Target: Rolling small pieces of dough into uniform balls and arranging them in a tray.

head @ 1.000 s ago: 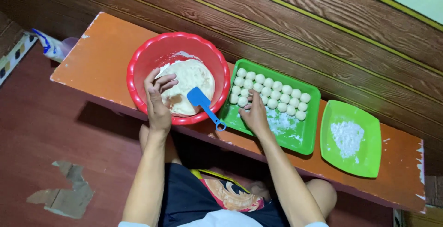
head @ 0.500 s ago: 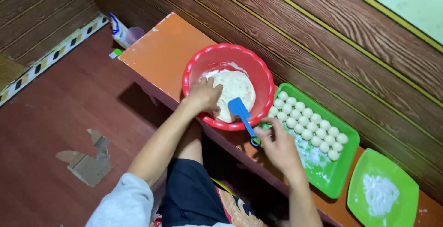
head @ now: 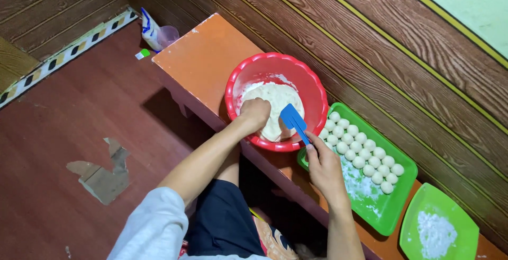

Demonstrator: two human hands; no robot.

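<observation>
A long orange surface runs along a dark wood-panelled wall, above a dark red floor with a patch where the covering has broken away. The red bowl stands on the surface and serves as the landmark here. Inside it lies a mass of white dough. Just beside the bowl, further along the surface, sits a green tray with rows of small white dough balls and a dusting of flour. Beyond that tray, well apart from the bowl, is a green plate with a heap of white flour. At the far end of the surface from the bowl, down on the floor by the wall, stand a white packet and a pale plastic cup.

The person sits low in front of the bowl, knees under the surface. The left hand reaches over the bowl's near rim, forearm stretched out, fingers curled down into the dough in a closed grip. The right hand is at the bowl's near edge, beside the tray, its grip closed around the handle of a blue spatula whose blade rests inside the bowl against the dough.
</observation>
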